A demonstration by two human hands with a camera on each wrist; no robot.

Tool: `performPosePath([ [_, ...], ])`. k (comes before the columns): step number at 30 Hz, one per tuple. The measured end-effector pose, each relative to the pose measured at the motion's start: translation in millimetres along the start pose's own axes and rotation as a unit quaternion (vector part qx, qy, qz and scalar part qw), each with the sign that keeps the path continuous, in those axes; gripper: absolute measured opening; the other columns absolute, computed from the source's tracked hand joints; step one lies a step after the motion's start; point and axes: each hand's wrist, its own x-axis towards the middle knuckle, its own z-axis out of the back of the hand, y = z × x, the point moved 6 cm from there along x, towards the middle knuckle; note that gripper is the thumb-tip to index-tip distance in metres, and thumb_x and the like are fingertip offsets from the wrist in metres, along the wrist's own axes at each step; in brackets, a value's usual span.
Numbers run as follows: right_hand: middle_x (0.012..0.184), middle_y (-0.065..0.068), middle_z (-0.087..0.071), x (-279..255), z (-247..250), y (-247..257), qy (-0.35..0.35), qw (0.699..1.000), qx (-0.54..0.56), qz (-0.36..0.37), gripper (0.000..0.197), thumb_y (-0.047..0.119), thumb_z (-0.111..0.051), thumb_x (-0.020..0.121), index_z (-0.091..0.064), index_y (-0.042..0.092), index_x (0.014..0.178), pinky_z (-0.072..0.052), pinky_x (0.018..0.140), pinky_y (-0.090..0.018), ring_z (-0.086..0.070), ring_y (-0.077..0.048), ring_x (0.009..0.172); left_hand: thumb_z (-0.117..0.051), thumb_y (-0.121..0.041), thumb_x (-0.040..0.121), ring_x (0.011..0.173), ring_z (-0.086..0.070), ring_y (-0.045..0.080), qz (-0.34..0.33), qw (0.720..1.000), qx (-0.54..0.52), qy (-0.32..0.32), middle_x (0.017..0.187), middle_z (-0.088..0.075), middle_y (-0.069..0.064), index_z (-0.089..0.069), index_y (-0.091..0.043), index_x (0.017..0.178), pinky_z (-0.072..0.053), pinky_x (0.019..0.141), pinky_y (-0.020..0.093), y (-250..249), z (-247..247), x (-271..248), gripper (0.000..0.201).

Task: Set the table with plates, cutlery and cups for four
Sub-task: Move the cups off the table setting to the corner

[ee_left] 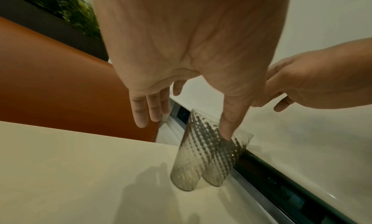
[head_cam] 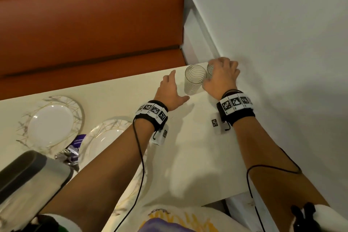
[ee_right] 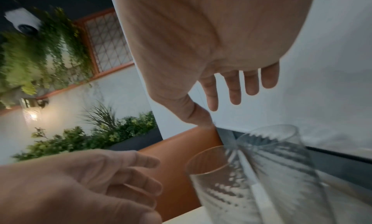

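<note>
we log 2 ribbed glasses upright, touching, at the tabletop far corner by the wall. left hand grip spread beside them; right hand fingers relaxed over the farther glass, holding nothing.

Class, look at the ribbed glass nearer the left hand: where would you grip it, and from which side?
Grip the nearer ribbed glass round its mid wall from its left, where the left hand waits. It stands upright and handleless; the second glass and the right hand crowd its right.

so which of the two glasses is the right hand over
The glass nearer the wall, at the table's far corner. The right hand spreads over it, while the other glass stands uncovered between both hands.
</note>
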Motion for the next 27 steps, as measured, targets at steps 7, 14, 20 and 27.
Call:
performPosePath([
  [7,0.115,-0.005,-0.061,-68.2,-38.2,112.6,0.024,0.985,0.136,0.1,0.024,0.016,-0.062,0.085,-0.069,0.022,0.107,-0.047,0.095,-0.043,-0.055,-0.029,0.108,-0.069,-0.028,0.094,0.099,-0.068,0.018,0.003,0.996,-0.041,-0.076,0.11,-0.071,-0.003,-0.065,-0.018,0.124,-0.058,0.09,0.04,84.4,67.7,-93.2,0.031],
  [14,0.098,-0.002,-0.07,-171.6,-114.7,268.8,0.125,0.949,0.195,0.213,0.019,0.004,-0.06,0.087,-0.071,0.016,0.097,-0.057,0.082,-0.038,-0.062,-0.018,0.082,-0.065,-0.021,0.094,0.081,-0.069,0.016,0.067,0.985,-0.091,-0.127,0.092,-0.074,-0.005,-0.073,-0.018,0.109,-0.06,0.08,0.039,228.3,134.2,-227.9,0.017],
  [20,0.09,0.003,-0.072,-280.7,-172.6,436.7,0.204,0.915,0.231,0.26,0.019,0.007,-0.057,0.092,-0.072,0.019,0.095,-0.058,0.076,-0.03,-0.066,-0.013,0.078,-0.067,-0.021,0.093,0.079,-0.068,0.01,0.131,0.961,-0.105,-0.218,0.093,-0.074,-0.01,-0.074,-0.022,0.104,-0.059,0.082,0.034,374.1,219.5,-359.6,0.013],
  [27,0.093,0.006,-0.07,-391.9,-214.0,623.4,0.285,0.857,0.197,0.383,0.019,0.01,-0.058,0.091,-0.072,0.02,0.099,-0.053,0.079,-0.026,-0.063,-0.011,0.08,-0.066,-0.015,0.094,0.083,-0.065,0.013,0.179,0.923,-0.078,-0.331,0.094,-0.075,-0.004,-0.075,-0.016,0.106,-0.054,0.08,0.029,497.7,328.6,-485.6,0.016],
])
